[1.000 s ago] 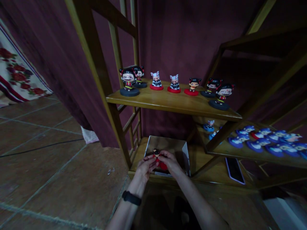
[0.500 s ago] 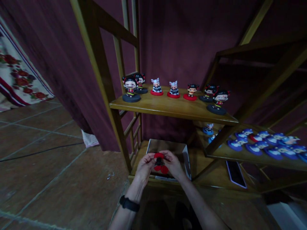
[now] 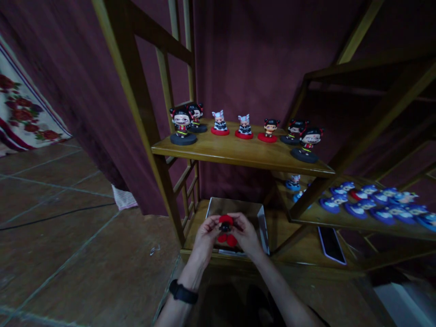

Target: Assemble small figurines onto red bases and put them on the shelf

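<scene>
My left hand (image 3: 206,236) and my right hand (image 3: 244,234) are both closed on one small figurine (image 3: 225,226) with black hair and a red round base. They hold it over an open cardboard box (image 3: 252,210) on the lower shelf. Red round pieces (image 3: 231,240) show just below the figurine, inside the box; their full shape is partly hidden. A dark band (image 3: 184,292) circles my left wrist.
On the upper shelf (image 3: 238,153) stand several figurines, among them a black-based one (image 3: 182,125) and a red-based one (image 3: 244,127). More blue figurines (image 3: 361,206) fill the right shelf. A phone (image 3: 331,245) lies below them. A cable (image 3: 61,215) crosses the floor.
The figurine has tilted slightly between my fingers, with its dark head a little higher. Both hands keep their hold. The whole view has shifted slightly.
</scene>
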### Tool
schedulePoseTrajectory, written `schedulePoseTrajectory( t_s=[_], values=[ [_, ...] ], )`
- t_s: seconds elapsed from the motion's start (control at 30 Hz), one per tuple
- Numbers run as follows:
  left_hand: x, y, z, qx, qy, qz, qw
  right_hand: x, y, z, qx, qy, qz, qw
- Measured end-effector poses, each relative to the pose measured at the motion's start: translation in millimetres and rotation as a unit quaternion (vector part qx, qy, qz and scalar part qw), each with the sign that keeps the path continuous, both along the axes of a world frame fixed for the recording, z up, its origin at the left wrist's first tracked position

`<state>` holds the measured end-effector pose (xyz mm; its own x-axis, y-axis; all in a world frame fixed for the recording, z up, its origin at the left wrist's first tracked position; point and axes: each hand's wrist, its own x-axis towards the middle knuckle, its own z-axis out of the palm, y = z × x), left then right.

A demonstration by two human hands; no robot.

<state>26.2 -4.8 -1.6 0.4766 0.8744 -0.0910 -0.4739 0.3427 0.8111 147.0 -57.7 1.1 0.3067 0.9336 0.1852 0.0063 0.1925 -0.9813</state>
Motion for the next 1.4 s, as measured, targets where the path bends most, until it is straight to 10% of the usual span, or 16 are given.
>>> schedulePoseTrajectory(
  t_s=[0.33, 1.4],
  values=[
    [-1.4, 4.0, -20.7, -0.174, 0.058, 0.004, 0.983, -8.9, 8.4, -30.8, -0.113, 0.281, 0.009, 0.953],
    [-9.6, 5.1, -18.4, -0.181, 0.083, -0.012, 0.980, -13.6, 13.3, -34.5, -0.133, 0.322, 0.029, 0.937]
  ],
)
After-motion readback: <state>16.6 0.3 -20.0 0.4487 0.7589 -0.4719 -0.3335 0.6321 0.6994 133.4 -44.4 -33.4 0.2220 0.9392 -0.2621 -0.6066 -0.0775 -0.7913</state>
